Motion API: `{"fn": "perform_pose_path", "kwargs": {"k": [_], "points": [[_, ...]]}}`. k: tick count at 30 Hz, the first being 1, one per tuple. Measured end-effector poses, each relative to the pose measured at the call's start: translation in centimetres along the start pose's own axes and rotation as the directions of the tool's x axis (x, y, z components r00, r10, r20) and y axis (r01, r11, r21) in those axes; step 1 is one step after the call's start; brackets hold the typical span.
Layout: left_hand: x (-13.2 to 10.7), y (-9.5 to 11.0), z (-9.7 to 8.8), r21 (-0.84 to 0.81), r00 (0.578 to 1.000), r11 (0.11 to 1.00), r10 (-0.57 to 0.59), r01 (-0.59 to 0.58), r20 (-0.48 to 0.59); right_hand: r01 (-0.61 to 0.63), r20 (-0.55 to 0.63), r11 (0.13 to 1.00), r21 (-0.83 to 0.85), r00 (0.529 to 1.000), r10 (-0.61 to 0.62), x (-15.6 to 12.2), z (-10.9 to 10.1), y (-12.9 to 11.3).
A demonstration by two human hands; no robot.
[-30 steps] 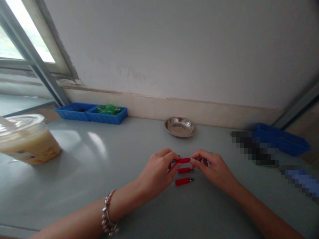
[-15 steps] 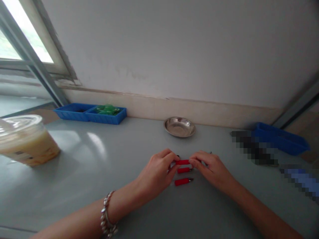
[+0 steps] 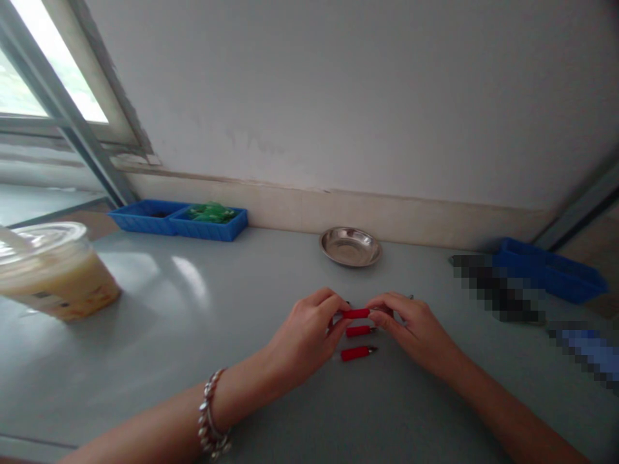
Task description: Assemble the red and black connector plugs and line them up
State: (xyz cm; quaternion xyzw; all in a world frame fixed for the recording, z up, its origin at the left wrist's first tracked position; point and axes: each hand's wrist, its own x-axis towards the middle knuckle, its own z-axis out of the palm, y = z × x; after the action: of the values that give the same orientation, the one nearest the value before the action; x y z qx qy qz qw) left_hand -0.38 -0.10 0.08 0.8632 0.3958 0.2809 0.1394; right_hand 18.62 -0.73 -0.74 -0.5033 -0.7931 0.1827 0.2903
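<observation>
Your left hand [image 3: 309, 328] and right hand [image 3: 411, 327] pinch opposite ends of one red pen part [image 3: 356, 314], near two similar red parts [image 3: 355, 353] on the grey table [image 3: 271, 277].

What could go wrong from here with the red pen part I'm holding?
The red pen part might slip, as your left hand and right hand pinch it with fingertips near its ends. Another pen part lies just nearer you on the table, so a fingertip could nudge it.
</observation>
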Motion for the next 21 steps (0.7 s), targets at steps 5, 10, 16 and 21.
{"fn": "perform_pose_path", "kwargs": {"k": [5, 10, 16, 21], "points": [[0.03, -0.04, 0.06, 0.005, 1.0, 1.0, 0.006, -0.006, -0.02, 0.032, -0.019, 0.999, -0.042, 0.999, -0.033, -0.02, 0.02, 0.21], [0.08, 0.07, -0.07, 0.01, 1.0, 1.0, 0.006, -0.006, -0.016, 0.036, 0.023, 0.997, -0.072, 0.999, -0.034, 0.01, -0.04, 0.26], [0.05, -0.14, 0.04, -0.009, 0.999, 0.999, 0.038, -0.038, -0.014, 0.085, -0.01, 0.996, -0.029, 0.996, -0.086, 0.0, -0.09, 0.07], [-0.15, 0.04, 0.0, 0.025, 0.999, 0.999, 0.04, -0.041, 0.026, 0.095, 0.02, 0.995, -0.01, 0.995, -0.095, 0.13, -0.14, 0.26]]}}
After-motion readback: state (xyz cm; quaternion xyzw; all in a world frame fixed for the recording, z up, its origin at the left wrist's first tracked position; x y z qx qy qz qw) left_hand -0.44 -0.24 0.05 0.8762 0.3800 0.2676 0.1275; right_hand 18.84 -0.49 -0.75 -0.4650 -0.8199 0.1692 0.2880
